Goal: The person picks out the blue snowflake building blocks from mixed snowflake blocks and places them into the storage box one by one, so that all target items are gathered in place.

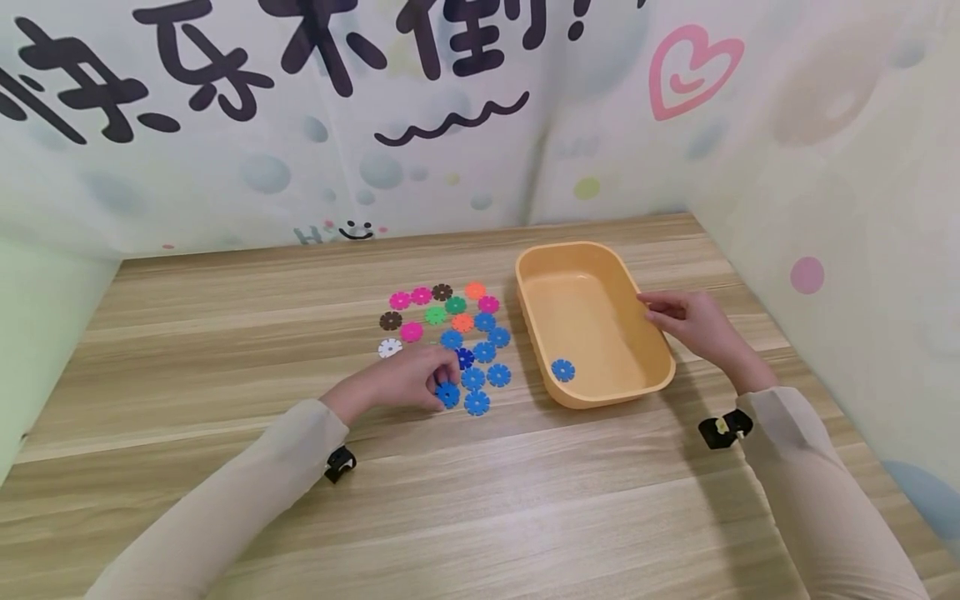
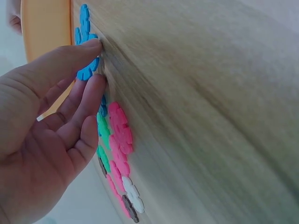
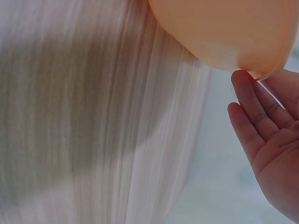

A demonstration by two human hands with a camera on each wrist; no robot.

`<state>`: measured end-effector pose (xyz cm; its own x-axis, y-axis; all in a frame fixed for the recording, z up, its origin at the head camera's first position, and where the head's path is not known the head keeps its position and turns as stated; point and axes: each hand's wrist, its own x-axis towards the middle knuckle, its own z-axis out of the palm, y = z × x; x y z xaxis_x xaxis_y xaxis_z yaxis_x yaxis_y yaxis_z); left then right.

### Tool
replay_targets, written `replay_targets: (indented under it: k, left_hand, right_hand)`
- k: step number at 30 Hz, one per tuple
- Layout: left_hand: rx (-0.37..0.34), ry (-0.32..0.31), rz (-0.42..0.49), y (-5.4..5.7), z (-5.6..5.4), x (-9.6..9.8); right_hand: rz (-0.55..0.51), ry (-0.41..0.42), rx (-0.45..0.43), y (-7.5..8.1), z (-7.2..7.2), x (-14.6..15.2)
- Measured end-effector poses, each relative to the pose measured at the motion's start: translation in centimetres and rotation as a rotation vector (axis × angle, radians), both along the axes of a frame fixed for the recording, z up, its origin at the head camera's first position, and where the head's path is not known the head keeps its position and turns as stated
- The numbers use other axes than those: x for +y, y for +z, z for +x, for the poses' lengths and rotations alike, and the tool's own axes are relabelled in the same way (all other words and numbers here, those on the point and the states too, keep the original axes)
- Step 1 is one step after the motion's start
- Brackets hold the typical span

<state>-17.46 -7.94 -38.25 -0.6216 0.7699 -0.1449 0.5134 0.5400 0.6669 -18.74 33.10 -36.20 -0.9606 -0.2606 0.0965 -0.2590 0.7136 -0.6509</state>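
In the head view my left hand (image 1: 405,379) reaches down into a group of small notched plastic discs. Its thumb and index finger pinch a blue notched disc (image 1: 448,395) by the edge; the left wrist view shows this blue disc (image 2: 87,72) between the fingertips, close over the table. My right hand (image 1: 697,329) holds the right rim of a light orange plastic basin (image 1: 581,321), with fingers against the outer wall in the right wrist view. One blue disc (image 1: 563,370) lies inside the basin, near its front left corner.
Several more blue discs (image 1: 498,375) lie between my left hand and the basin. Behind them are pink discs (image 1: 412,332), green, orange and brown ones, and a white disc (image 1: 390,347). A printed wall covering (image 1: 450,183) borders the wooden table (image 1: 480,517) at the back.
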Motion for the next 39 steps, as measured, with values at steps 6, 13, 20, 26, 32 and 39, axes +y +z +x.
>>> replay_targets:
  k: [6,13,20,26,32,39]
  left_hand:
    - [-0.043,0.007,0.027,-0.1,-0.2,-0.1]
    - [-0.09,-0.002,0.057,0.2,-0.4,-0.3]
    - [-0.125,-0.009,0.06,0.9,-0.7,-0.2]
    - [-0.12,-0.009,0.053,1.7,-1.2,0.2]
    - [-0.093,-0.021,0.041,3.2,-1.9,1.0]
    - [-0.036,-0.052,0.05,5.3,-3.1,2.7]
  right_hand:
    - [-0.011,0.007,0.005,0.0,0.0,0.0]
    - [-0.016,0.008,0.003,0.0,0.0,0.0]
    - [-0.02,0.009,0.002,-0.1,0.0,0.0]
    - [-0.015,0.005,-0.006,0.0,0.0,0.1]
    - [-0.013,0.004,-0.001,0.0,0.0,0.0]
    - [-0.009,0.006,0.013,0.0,0.0,0.0]
